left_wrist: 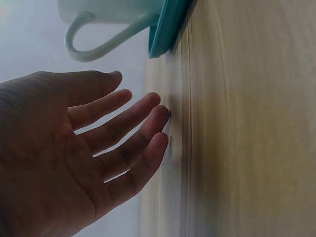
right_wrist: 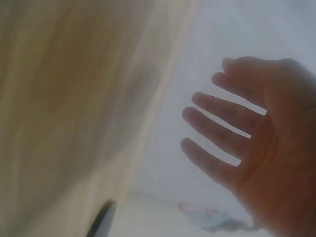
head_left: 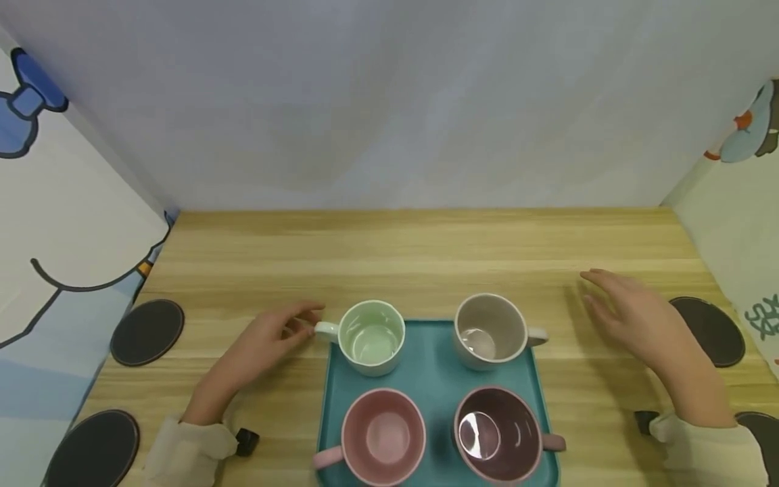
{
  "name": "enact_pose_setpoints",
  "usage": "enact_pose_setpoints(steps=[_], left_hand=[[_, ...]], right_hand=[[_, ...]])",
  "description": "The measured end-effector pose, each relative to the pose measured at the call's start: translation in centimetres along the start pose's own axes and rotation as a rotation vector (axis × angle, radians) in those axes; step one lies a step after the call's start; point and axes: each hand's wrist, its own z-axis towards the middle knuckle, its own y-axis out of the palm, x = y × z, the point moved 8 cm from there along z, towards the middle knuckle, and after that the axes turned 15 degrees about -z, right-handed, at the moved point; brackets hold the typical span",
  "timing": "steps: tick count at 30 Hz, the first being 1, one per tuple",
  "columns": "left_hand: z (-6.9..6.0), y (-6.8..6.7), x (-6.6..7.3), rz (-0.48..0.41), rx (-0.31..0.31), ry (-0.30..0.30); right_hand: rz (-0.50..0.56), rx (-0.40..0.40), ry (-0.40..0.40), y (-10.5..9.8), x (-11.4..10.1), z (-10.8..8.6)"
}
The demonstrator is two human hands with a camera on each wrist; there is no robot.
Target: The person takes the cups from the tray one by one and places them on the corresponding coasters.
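On a teal tray [head_left: 429, 392] stand a light green mug [head_left: 372, 338], a beige mug [head_left: 490, 331], a pink mug [head_left: 384, 436] and a dark mauve mug [head_left: 499, 435]. My left hand [head_left: 274, 338] is beside the green mug's handle, apart from it, with relaxed fingers holding nothing. In the left wrist view the green mug's handle [left_wrist: 94, 53] is above the thumb, near the tray's edge [left_wrist: 165, 29]. Off to the right of the beige mug, my right hand [head_left: 639, 321] hovers over the table with fingers extended and nothing in them.
Round black coasters lie at both sides: two on the left, one far back [head_left: 148, 332] and one nearer [head_left: 94, 450], and two on the right, one [head_left: 709, 331] by my right hand. A pale wall [head_left: 420, 101] rises behind the wooden table [head_left: 420, 257]; printed panels flank it.
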Motion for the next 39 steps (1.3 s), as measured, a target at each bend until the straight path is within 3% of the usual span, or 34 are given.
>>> enact_pose_setpoints(steps=[11, 19, 29, 34, 39], left_hand=[[-0.7, 1.9, 0.0, -0.028, -0.119, -0.051], [-1.2, 3.2, -0.3, -0.149, -0.220, -0.080], [-1.5, 4.3, -0.6, -0.266, -0.274, -0.149], [-1.6, 4.4, -0.3, -0.305, -0.259, -0.165], [-1.9, 4.7, -0.4, -0.400, -0.232, -0.242]], right_hand=[[-0.039, -0.075, 0.186, 0.3, 5.1, -2.3], [-0.047, -0.109, 0.304, 0.8, 9.4, -4.9], [0.001, -0.219, 0.328, 2.3, 12.4, -7.2], [-0.009, -0.244, 0.299, 2.7, 12.7, -7.3], [-0.023, -0.294, 0.270, 3.1, 12.8, -7.2]])
